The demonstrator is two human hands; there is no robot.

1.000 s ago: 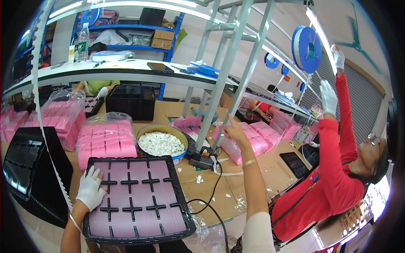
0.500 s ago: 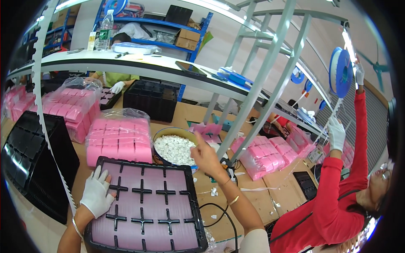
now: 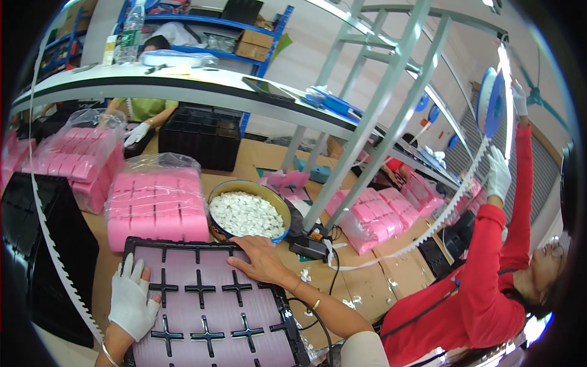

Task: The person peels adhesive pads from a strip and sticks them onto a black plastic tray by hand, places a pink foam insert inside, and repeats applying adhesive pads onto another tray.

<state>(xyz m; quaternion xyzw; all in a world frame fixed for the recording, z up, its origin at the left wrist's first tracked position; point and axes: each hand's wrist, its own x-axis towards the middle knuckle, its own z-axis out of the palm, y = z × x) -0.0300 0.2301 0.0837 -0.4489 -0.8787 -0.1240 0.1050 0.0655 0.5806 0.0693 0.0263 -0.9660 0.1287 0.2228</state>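
Note:
In front of me lies a black plastic tray [image 3: 199, 284] with raised cross-shaped ribs and pale purple sheeting in its sections. My left hand [image 3: 133, 300], in a white glove with some fingertips bare, rests flat on the tray's left side, fingers spread. Bare and stretched out, my right hand [image 3: 263, 260] lies over the far right corner of the tray. Its fingers are along the far rim and its thumb is apart on the sheeting. Just beyond that hand stands a round tin [image 3: 283, 211] full of small white pieces [image 3: 244, 214].
Plastic-wrapped pink stacks [image 3: 158, 205] stand beyond the tray, black tray stacks [image 3: 46, 263] at left. A toothed white strip [image 3: 52, 244] hangs at left. Another strip [image 3: 422, 241] runs from a blue reel [image 3: 491, 104], where a co-worker in red [image 3: 471, 275] reaches up. A black cable lies at right.
My right hand has come down from above the tin onto the tray's far right corner. My left hand stays on the tray. The co-worker's strip now hangs in a long curve towards the table.

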